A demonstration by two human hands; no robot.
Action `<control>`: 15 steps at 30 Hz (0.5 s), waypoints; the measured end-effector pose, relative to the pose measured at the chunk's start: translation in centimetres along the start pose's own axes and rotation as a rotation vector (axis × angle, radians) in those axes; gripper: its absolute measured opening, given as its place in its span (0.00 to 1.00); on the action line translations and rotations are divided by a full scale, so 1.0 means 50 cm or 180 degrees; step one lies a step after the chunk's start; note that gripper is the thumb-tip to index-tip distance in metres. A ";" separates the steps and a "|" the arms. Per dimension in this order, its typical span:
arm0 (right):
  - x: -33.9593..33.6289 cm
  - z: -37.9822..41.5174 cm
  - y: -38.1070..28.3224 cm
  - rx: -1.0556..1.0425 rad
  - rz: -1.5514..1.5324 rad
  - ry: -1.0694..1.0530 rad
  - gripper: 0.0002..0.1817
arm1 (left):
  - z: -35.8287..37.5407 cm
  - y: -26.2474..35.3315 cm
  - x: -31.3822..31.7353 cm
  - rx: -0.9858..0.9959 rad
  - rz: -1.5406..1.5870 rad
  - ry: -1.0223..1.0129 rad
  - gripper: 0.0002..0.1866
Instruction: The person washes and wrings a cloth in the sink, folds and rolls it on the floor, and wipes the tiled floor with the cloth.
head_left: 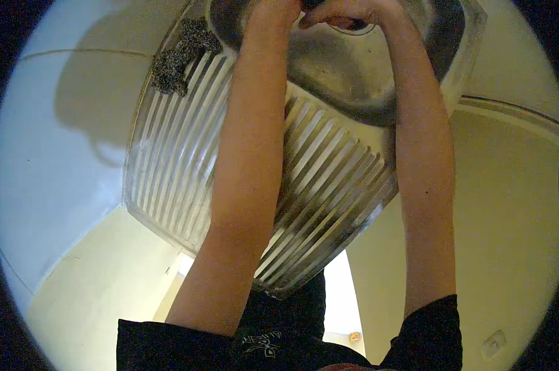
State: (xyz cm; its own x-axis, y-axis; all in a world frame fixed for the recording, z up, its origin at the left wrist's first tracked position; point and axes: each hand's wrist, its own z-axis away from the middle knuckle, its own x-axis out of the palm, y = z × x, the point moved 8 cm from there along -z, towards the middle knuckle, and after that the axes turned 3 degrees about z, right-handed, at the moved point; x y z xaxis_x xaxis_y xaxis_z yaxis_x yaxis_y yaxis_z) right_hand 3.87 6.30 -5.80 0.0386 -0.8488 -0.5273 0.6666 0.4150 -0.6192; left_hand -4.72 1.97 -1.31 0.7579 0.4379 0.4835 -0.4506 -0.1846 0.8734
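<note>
Both my hands reach over the basin of a metal sink [341,68] at the top edge of the view. My left hand [282,7] is mostly cut off there, and its fingers cannot be made out. Close beside it, my right hand [353,11] has its fingers bent inward toward the left one. A small dark thing shows between the two hands, too cropped to name. Below the right hand, part of a round drain rim [367,31] is visible in the basin floor.
A ribbed metal drainboard [329,167] stretches between my body and the basin. On its left corner lies a crumpled, dark speckled scrubber or cloth [183,55]. A pale blue surface [63,185] adjoins on the left, a yellowish one [508,204] on the right.
</note>
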 end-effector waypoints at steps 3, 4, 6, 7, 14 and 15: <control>-0.011 0.041 -0.052 0.0025 0.0333 0.0761 0.31 | -0.003 -0.004 -0.027 -0.0142 -0.0005 0.0596 0.29; -0.015 0.047 -0.067 -0.0031 0.0330 0.0930 0.35 | 0.002 0.000 -0.037 -0.0111 0.0185 0.0792 0.29; -0.005 0.010 -0.068 -0.0410 0.0274 0.1156 0.36 | 0.022 0.002 -0.057 -0.0072 0.0566 0.1182 0.30; -0.006 -0.009 -0.065 -0.0596 0.0253 0.1275 0.37 | 0.021 0.002 -0.064 -0.0080 0.0730 0.1244 0.30; -0.012 -0.001 -0.089 -0.0081 0.0824 0.1362 0.32 | 0.019 0.001 -0.096 -0.0010 0.1142 0.1688 0.23; -0.011 0.003 -0.089 -0.0020 0.0816 0.1400 0.31 | 0.006 -0.002 -0.109 0.0097 0.1149 0.1627 0.21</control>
State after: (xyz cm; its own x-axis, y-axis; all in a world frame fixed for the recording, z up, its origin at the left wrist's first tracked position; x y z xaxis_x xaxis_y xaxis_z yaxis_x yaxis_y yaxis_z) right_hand 0.99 4.89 -2.67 -0.1177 -0.5016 -0.8571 0.6722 0.5950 -0.4406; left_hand -8.67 -0.68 -4.04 0.2356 0.7074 0.6664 -0.6166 -0.4212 0.6651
